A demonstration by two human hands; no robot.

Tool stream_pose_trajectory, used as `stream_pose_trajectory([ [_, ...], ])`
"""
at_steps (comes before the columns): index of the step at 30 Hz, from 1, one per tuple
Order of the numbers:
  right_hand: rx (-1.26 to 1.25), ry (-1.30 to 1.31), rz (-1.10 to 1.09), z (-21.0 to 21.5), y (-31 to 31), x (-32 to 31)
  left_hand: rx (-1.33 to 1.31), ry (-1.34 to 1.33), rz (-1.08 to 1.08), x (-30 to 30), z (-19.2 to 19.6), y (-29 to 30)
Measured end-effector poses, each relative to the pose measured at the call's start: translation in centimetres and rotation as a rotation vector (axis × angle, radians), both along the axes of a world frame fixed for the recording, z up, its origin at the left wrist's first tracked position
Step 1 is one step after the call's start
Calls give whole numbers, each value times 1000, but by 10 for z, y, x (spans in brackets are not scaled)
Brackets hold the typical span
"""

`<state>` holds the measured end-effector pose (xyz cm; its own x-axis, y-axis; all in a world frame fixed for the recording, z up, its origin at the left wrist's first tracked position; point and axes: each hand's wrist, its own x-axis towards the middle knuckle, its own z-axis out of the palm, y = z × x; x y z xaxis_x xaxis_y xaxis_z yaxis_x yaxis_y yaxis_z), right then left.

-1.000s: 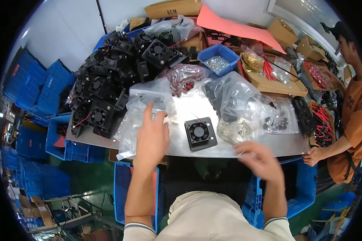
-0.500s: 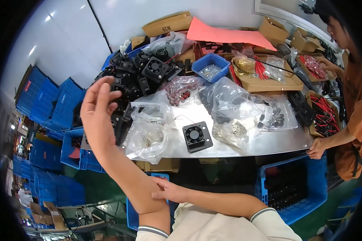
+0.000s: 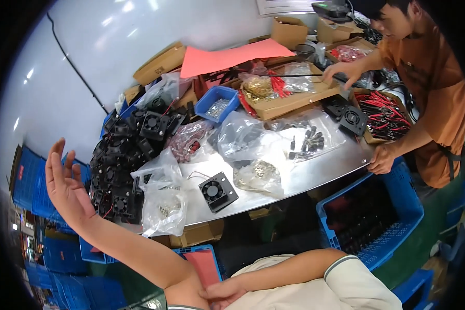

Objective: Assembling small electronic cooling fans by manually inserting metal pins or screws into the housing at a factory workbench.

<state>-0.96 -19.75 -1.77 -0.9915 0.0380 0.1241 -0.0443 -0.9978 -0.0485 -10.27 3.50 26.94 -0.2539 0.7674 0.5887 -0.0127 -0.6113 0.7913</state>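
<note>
My left hand [image 3: 67, 181] is raised at the left, palm and fingers spread, holding nothing. It is beside a heap of black cooling fans [image 3: 119, 150]. My right hand [image 3: 225, 292] lies against my left arm near the elbow, its fingers curled on it and partly hidden. A single black fan on a square plate [image 3: 212, 190] lies on the metal table [image 3: 243, 205], a thin wire trailing from it. Clear plastic bags of small metal parts flank it: one bag [image 3: 165, 206] to its left, another bag [image 3: 261, 178] to its right.
A blue bin [image 3: 230, 112] of small metal pieces stands behind. A pink-red sheet [image 3: 237, 56] lies over the boxes at the back. At the right, a co-worker in orange [image 3: 429, 103] stands near a box of red and black leads [image 3: 382, 116]. A blue crate [image 3: 408, 204] sits below the table edge.
The view has turned right. My left hand is now farther left and lower in view, still spread. The co-worker's far hand has come off the red parts and reaches over the cardboard tray.
</note>
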Motion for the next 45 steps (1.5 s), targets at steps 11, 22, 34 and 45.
stream_pose_trajectory([
  [11,854,-797,-592,26,63,156,-193,333,-431,63,-139,-45],
  [22,887,-794,-774,20,77,144,-460,55,-522,111,-218,-78],
  [34,-100,-226,-83,-19,38,4,315,-399,-842,25,-11,31],
  [45,-74,-343,-181,-21,61,18,354,-392,-737,45,-21,18],
])
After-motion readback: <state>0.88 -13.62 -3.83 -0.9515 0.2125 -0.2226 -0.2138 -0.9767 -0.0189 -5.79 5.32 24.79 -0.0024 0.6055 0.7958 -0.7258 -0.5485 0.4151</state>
